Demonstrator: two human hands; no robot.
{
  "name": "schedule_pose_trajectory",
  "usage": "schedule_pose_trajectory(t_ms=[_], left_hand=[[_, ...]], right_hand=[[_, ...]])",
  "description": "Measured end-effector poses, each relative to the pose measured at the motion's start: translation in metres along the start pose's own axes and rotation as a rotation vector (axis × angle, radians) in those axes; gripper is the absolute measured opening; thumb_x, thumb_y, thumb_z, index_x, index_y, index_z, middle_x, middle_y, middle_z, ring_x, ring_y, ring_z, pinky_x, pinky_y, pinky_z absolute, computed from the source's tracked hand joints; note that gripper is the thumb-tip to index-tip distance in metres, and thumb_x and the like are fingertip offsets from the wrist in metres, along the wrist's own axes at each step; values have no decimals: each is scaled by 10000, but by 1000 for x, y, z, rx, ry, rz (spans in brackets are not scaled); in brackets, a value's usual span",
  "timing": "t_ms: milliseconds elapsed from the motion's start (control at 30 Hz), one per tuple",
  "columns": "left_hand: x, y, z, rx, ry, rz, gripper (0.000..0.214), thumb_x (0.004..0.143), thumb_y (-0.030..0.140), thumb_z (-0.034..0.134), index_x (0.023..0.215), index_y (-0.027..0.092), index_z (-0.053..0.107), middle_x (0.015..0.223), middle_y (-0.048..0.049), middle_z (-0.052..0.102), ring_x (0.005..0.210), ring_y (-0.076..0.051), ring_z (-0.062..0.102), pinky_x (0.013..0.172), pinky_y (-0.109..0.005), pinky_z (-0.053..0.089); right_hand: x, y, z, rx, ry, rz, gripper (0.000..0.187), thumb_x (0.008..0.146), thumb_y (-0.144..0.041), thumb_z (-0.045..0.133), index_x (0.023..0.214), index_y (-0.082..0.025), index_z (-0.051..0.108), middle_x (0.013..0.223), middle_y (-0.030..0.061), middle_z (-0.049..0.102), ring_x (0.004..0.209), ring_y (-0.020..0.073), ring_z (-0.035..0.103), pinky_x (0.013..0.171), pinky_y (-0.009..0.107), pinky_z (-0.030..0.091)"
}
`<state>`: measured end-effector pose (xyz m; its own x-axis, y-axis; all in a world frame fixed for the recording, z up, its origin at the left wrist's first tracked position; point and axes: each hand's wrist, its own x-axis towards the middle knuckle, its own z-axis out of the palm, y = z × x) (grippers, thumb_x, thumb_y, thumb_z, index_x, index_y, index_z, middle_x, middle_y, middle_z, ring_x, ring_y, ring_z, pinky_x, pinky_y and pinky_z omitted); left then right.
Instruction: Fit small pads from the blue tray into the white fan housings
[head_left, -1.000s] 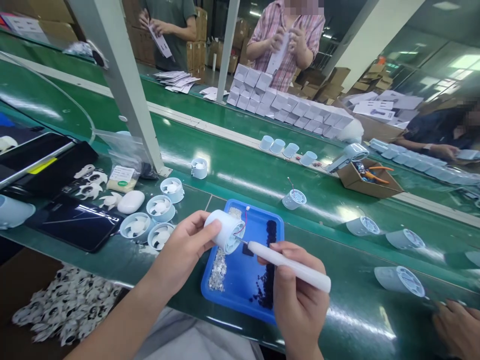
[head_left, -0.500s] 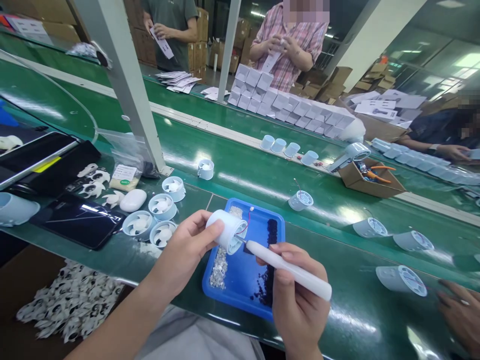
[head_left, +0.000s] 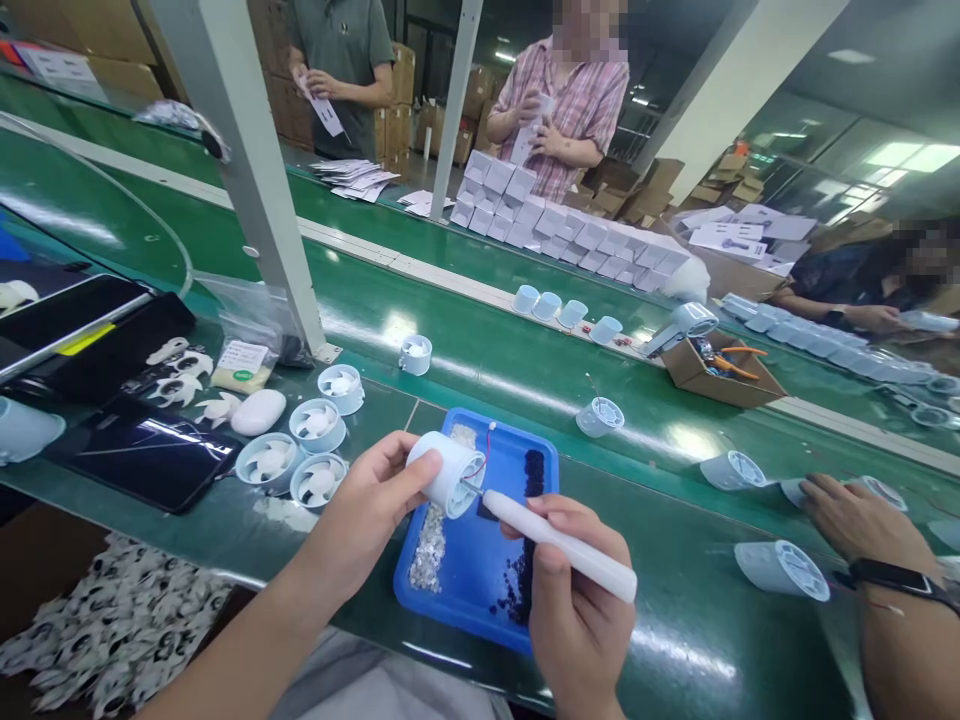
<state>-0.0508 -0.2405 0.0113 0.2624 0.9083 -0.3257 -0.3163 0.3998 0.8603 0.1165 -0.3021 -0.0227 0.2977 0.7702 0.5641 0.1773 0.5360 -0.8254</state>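
My left hand (head_left: 379, 500) grips a light blue cylindrical fan housing (head_left: 442, 470) on its side, its ribbed end facing right. A thin red wire with a small white plug rises from that end. In my right hand (head_left: 577, 590) is a white-handled screwdriver (head_left: 562, 540), its metal shaft reaching into the ribbed end; the tip is hidden inside. Beneath both hands lies a blue tray (head_left: 457, 625) with small black screws (head_left: 516, 585) along its right side and small clear or silvery pieces (head_left: 428, 552) along its left.
Several housings with white fans (head_left: 316, 425) stand left, beside a dark tablet (head_left: 146, 455) and a white oval piece (head_left: 258, 411). White fan blades (head_left: 112, 620) fill a box below. More housings (head_left: 782, 570) lie right, near a co-worker's hand (head_left: 855, 515). An orange-handled tool sits in a carton (head_left: 720, 375).
The co-worker's hand at the right has reached forward among the housings on the belt. My hands keep the same hold on the fan housing and screwdriver; the view has shifted slightly.
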Motion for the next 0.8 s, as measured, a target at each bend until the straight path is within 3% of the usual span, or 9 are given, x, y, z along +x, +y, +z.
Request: schedule_pose_trajectory(t_ms=[367, 500, 567, 667, 733, 800], left_hand=[[-2, 0, 4, 18, -12, 10, 258, 843, 428, 678, 856, 184, 598, 847, -4, 615, 828, -154, 570, 777, -288, 502], [-4, -3, 6, 67, -32, -4, 269, 844, 441, 671, 835, 187, 584, 790, 17, 575, 750, -127, 521, 701, -254, 467], [-3, -3, 7, 93, -13, 19, 255, 858, 434, 653, 818, 199, 563, 752, 34, 541, 706, -115, 486, 657, -237, 440], [2, -2, 10, 113, 114, 203, 181, 868, 365, 651, 812, 227, 547, 741, 52, 505, 681, -107, 450, 606, -212, 408], [2, 2, 16, 134, 201, 412, 190, 885, 327, 629, 751, 229, 538, 738, 49, 490, 666, -109, 436, 574, -208, 398], [-4, 7, 25, 158, 241, 635, 303, 899, 293, 605, 631, 210, 491, 702, 39, 471, 655, -117, 432, 623, -216, 436]], right_hand=[[-3, 3, 0, -29, -10, -14, 150, 951, -214, 571, 1096, -243, 594, 1041, 70, 615, 972, 197, 669, 715, 310, 606], [-5, 4, 0, -57, -18, -42, 152, 941, -255, 589, 1093, -259, 598, 1023, 61, 639, 948, 212, 683, 807, 392, 578], [-6, 2, 4, -93, 24, 1, 120, 924, -278, 610, 1041, -263, 625, 976, 48, 659, 889, 203, 690, 767, 358, 573], [-8, -3, 15, -215, 4, 272, 119, 864, -337, 670, 897, -223, 675, 781, 22, 677, 626, 145, 634, 542, 231, 498], [-12, -7, 25, -236, -145, 440, 231, 869, -399, 633, 775, -193, 674, 596, -7, 611, 483, 110, 516, 446, 206, 400], [-16, -11, 32, -197, -269, 488, 351, 892, -461, 566, 693, -186, 655, 506, -21, 529, 470, 111, 466, 440, 211, 359]])
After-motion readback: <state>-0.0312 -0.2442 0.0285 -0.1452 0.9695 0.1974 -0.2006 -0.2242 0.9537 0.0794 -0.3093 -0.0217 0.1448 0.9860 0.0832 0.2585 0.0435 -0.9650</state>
